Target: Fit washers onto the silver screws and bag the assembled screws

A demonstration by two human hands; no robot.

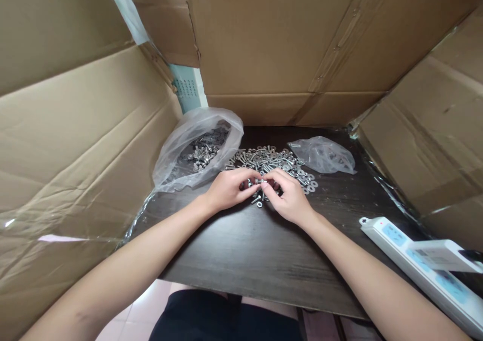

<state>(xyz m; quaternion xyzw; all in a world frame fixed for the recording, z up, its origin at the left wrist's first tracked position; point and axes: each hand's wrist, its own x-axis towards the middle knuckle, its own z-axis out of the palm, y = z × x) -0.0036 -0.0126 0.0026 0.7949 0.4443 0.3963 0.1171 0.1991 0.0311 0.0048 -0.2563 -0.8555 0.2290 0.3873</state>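
Observation:
Between the fingertips of both hands is a small metal bolt (259, 181), lying roughly level, with what looks like a washer or nut on its shank. My left hand (232, 187) pinches one end, and my right hand (286, 195) pinches the other. Just beyond and partly beneath the fingers spreads a pile of loose bolts, nuts and washers (271, 159). A loose nut (259, 204) and a bolt (256, 199) lie on the near side of the pile, below the hands. My fingers hide part of the held bolt.
An open clear plastic bag (169, 167) with assembled bolts inside stands left of the pile. A crumpled clear bag (324, 155) lies right of it. A white power strip (407, 265) with a plug rests at the right on the dark table (241, 250). Cardboard walls (264, 39) surround the table.

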